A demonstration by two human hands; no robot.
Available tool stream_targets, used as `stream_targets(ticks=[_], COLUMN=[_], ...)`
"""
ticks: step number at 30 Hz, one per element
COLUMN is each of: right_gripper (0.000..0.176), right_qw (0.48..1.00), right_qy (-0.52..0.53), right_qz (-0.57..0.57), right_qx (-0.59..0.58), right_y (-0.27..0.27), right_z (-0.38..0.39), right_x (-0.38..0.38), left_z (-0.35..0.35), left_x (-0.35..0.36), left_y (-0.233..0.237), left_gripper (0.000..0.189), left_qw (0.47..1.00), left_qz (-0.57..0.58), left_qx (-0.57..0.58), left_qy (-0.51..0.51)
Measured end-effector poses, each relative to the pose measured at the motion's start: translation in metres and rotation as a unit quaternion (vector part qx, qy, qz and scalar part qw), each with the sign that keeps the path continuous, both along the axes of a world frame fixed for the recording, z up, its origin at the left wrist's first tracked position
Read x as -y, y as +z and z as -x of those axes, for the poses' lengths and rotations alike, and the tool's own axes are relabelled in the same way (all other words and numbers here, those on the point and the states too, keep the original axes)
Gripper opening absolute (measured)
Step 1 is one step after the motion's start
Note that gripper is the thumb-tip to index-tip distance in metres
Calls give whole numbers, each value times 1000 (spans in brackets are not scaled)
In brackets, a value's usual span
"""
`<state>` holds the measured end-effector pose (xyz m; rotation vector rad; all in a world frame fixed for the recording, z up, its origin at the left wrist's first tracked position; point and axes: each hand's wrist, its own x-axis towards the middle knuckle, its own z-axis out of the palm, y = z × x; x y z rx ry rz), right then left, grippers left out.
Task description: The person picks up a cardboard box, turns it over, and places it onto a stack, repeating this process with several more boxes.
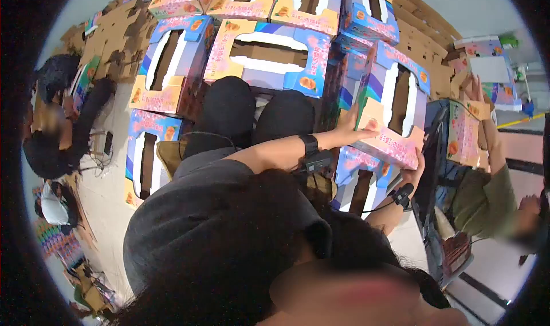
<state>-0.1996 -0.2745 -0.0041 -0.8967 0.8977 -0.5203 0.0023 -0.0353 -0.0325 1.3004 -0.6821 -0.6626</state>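
A printed fruit carton (411,97), blue and pink with orange pictures and a long opening in its top, is held between my two hands at my right side. My left hand (350,130) grips its near left edge, with the thumb over the front face and the other fingers at the side. At the near right corner, my right hand (415,168) is wrapped round the lower edge, its fingers partly hidden by the carton. Beneath it stands another carton (358,180) of the same print. A similar carton (269,51) lies just beyond my knees.
Several more cartons (172,57) stand in rows ahead and to my left. At the right, another person (487,200) handles a carton (463,134) beside a dark chair-like frame (431,177). More people (54,114) sit at the left. Flattened cardboard (117,45) lies at the back.
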Motion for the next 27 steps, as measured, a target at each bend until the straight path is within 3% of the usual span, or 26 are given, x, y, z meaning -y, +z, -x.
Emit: stream_targets(ticks=[3,7,10,14,19,20,23,27], right_gripper=[45,45,48,48,41,58,81,86], right_qw=[998,993,987,965,953,942,915,871], right_qy=[52,117,150,204,186,211,220,233], right_qz=[-7,4,12,19,-47,-15,67,156], right_qx=[-43,-2,-52,-164,-234,-261,-332,-405], right_y=[-12,-26,-29,-29,-41,-56,-77,-86], right_z=[-16,-37,-46,-58,-59,-53,-53,-57], right_x=[16,32,38,57,55,70,79,75], left_z=[-12,-11,-10,-10,-10,-8,-5,-2], left_x=[1,-2,6,17,7,5,0,6], left_y=[-9,-31,-50,-61,-53,-53,-50,-56], left_gripper=[102,113,122,130,136,137,139,140], left_qw=[999,994,985,979,955,948,944,940], left_qz=[-9,-63,-124,-93,-228,-249,-253,-254], left_qx=[-37,-84,-117,-174,-137,-135,-154,-173], left_qy=[-18,-9,-16,-41,-133,-148,-142,-146])
